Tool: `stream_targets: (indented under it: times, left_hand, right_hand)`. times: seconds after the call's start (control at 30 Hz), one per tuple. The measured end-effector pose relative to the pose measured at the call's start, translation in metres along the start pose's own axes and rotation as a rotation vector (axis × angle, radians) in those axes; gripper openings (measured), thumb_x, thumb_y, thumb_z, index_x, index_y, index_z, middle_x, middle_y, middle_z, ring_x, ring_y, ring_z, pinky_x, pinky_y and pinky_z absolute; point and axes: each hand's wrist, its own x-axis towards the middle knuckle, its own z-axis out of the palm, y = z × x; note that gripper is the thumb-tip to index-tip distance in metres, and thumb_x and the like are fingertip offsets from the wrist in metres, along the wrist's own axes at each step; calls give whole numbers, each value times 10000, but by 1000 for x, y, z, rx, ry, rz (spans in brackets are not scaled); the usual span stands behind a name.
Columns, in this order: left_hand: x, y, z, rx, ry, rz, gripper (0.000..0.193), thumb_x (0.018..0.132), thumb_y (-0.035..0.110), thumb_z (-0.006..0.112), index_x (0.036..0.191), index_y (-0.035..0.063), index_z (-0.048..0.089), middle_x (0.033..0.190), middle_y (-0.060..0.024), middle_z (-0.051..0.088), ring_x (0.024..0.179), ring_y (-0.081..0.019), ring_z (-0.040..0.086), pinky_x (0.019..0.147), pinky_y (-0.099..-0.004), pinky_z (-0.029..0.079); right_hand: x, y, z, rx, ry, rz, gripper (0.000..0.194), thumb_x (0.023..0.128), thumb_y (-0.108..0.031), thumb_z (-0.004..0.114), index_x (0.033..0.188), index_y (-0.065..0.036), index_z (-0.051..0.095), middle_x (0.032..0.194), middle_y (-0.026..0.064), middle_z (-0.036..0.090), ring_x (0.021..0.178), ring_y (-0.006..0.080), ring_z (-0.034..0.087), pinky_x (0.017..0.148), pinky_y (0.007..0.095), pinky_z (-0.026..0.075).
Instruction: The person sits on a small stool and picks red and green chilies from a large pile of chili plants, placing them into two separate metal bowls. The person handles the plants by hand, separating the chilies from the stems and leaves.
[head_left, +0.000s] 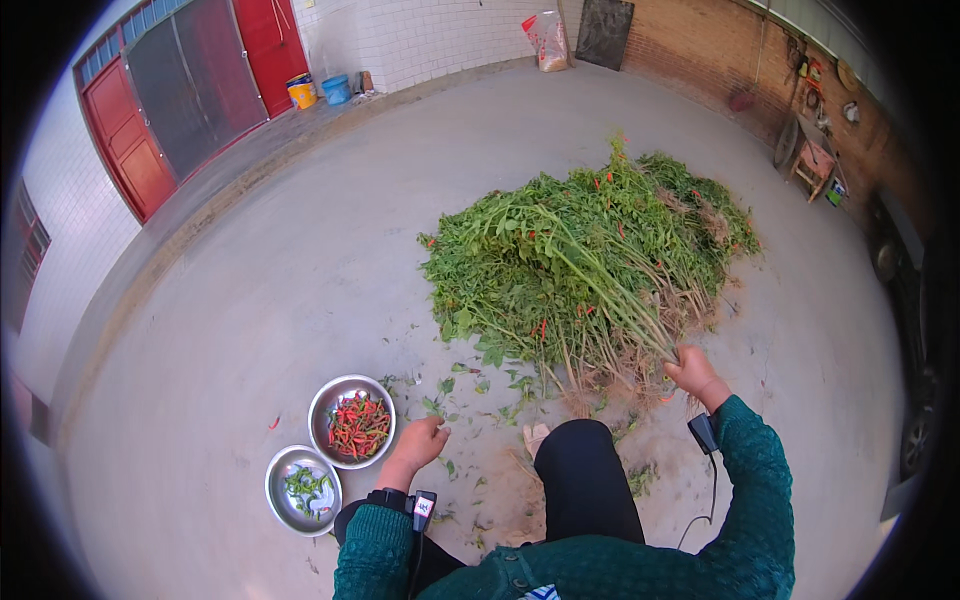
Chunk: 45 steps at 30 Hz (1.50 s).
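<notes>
My right hand is closed around the lower stems of a bunch of leafy chili pepper plants, which slants up and left over a large heap of uprooted pepper plants. Red peppers show among the green leaves of the heap. Close to the right side of a metal bowl of mostly red chili peppers is my left hand, its fingers drawn together; whether something small is between them I cannot tell. A second metal bowl, touching the first, holds a few green peppers.
Loose leaves lie scattered on the concrete floor before me. One red pepper lies left of the bowls. Farther off are a blue bucket, a yellow bucket, a plastic sack and a wheelbarrow by the brick wall.
</notes>
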Motion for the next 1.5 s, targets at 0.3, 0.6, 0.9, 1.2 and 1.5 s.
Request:
stream_targets:
  times: [0.3,0.6,0.9,1.2,1.5]
  left_hand:
    - [-19,-12,-18,66,69,5,352,866,280,598,1057,-9,659,880,-226,680,872,-388,651,808,-434,515]
    - [-33,-6,-23,56,56,30,331,860,284,603,1024,4,666,934,-221,669,908,-399,634,822,-447,502]
    - [-48,-13,-40,33,144,29,340,858,309,589,967,-4,665,955,-247,655,936,-425,612,846,-477,493]
    - [-49,-4,-35,-48,219,106,330,860,280,610,1008,-9,673,900,-234,670,859,-389,645,793,-433,512]
    - [-37,11,-45,-692,256,73,530,943,324,593,1283,-69,490,960,-170,681,868,-232,688,765,-345,548]
  right_hand:
    - [-35,-59,-108,-124,27,-21,268,770,-193,658,771,57,563,652,197,561,598,271,556,581,408,450]
    - [-66,-116,-138,178,39,167,244,816,-181,644,708,10,538,562,41,497,519,95,429,456,335,362]
    - [-74,-184,-208,294,109,91,187,865,-173,587,750,-49,507,561,-20,449,383,79,400,354,262,302]
    - [-17,-246,-132,606,213,-121,257,909,-242,633,759,-61,531,590,-27,494,447,76,438,393,269,345]
    - [-39,-288,159,900,330,-233,144,888,-124,674,821,-36,582,656,-28,554,593,37,467,517,241,391]
